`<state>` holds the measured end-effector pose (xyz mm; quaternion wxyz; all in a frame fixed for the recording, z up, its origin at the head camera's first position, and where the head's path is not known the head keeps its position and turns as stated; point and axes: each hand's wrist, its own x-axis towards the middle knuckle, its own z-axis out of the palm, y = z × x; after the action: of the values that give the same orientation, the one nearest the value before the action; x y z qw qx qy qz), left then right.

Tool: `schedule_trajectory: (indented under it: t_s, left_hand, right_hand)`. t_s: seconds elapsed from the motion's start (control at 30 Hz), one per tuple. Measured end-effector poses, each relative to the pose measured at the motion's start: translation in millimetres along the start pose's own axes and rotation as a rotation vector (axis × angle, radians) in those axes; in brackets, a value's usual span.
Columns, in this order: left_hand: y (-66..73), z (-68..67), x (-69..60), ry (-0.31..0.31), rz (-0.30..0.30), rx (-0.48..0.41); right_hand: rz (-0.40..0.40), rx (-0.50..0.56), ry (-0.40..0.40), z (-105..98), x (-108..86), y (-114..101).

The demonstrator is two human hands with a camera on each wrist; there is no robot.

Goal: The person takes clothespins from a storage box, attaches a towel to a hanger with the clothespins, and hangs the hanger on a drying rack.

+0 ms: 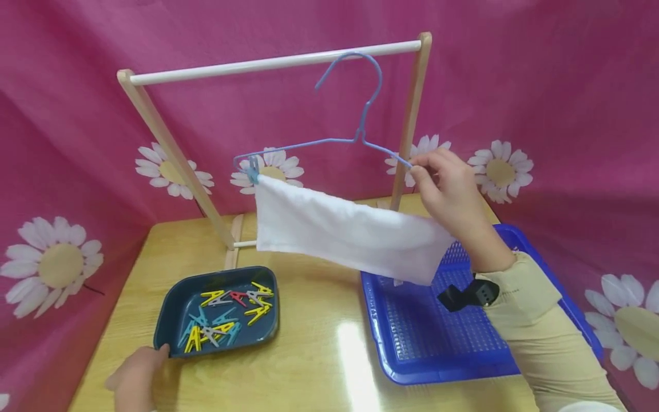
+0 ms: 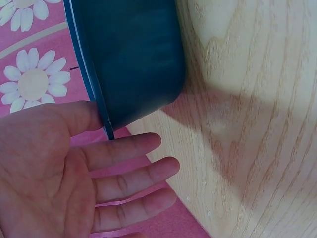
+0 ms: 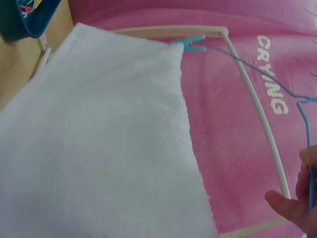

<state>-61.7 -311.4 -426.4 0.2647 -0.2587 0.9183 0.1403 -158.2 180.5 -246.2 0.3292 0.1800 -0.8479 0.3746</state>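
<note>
My right hand (image 1: 453,189) pinches the right end of the blue wire hanger (image 1: 309,143), held up in front of the rack. From the hanger's left end, a light-blue clothespin (image 1: 253,170) holds one corner of a white cloth (image 1: 340,232). The cloth slants down to the right, its far end beneath my right hand and over the basket. My left hand (image 2: 64,163) is at the near left corner of a dark teal tray (image 2: 133,54), thumb against the rim and fingers extended outside it. Several yellow, blue, grey and red clothespins (image 1: 223,326) lie in the tray.
A rack with wooden posts (image 1: 175,154) and a white top bar (image 1: 273,63) stands at the back of the wooden table (image 1: 309,337). To the right sits a blue plastic basket (image 1: 391,375). Pink flowered fabric (image 1: 268,23) encloses the table's back and sides.
</note>
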Motion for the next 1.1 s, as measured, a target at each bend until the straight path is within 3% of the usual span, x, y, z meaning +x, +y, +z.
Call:
schedule_trajectory:
  t_s: [0.23, 0.43, 0.63, 1.1]
  left_hand:
    - [-1.1, 1.3, 2.6, 0.002, -0.009, -0.007]
    - [0.1, -0.1, -1.3, 0.008, 0.020, -0.014]
    - [2.0, -0.9, -2.2, 0.010, 0.018, -0.013]
    - [2.1, 0.3, 1.7, 0.031, -0.012, -0.032]
  right_hand:
    - [0.057, 0.027, 0.006, 16.7, 13.2, -10.4]
    - [0.084, 0.020, 0.015, 39.4, 32.1, -20.2]
    - [0.160, 0.025, -0.041, 60.6, 48.0, -31.2]
    - [0.246, 0.052, -0.046, 95.2, 70.6, -26.1]
